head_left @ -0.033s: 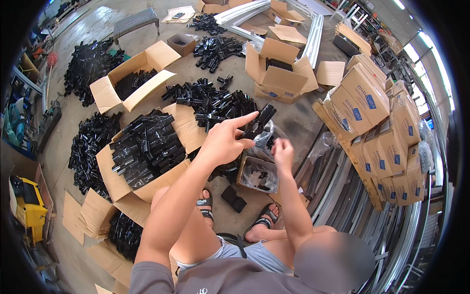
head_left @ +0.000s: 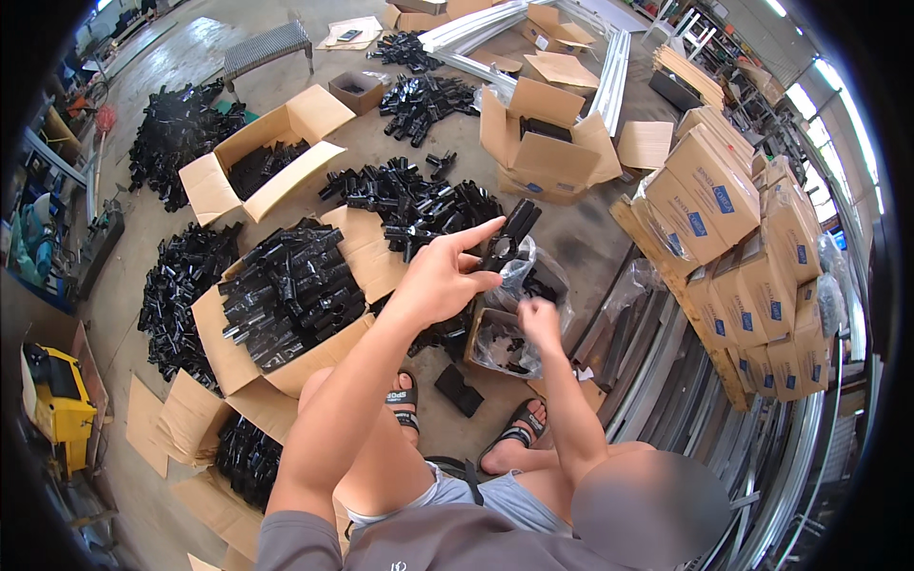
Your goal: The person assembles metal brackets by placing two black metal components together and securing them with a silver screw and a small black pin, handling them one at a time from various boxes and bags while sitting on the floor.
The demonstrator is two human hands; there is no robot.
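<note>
My left hand (head_left: 440,283) is raised in front of me, gripping a black tubular fitting (head_left: 515,228) between thumb and fingers. Lower and to the right, my right hand (head_left: 540,322) is closed, with its fingers curled and somewhat blurred; anything inside them is hidden. That hand is above the right side of a small carton (head_left: 479,340) lined with clear plastic, where small black pieces (head_left: 515,365) lie. Just behind it, an open plastic bag (head_left: 557,270) holds more dark parts. A dark block-like piece (head_left: 458,390) rests on the floor between my feet.
At my left, an open carton (head_left: 217,343) is heaped with black fittings. Loose piles of fittings (head_left: 186,300) cover the floor beyond and beside it. Another open carton (head_left: 547,176) stands ahead. To the right are long metal profiles (head_left: 657,381) and stacked boxes (head_left: 705,195) on a pallet.
My right hand has moved slightly left and down, closer to the small carton. My left hand still has the fitting, now turned a little.
</note>
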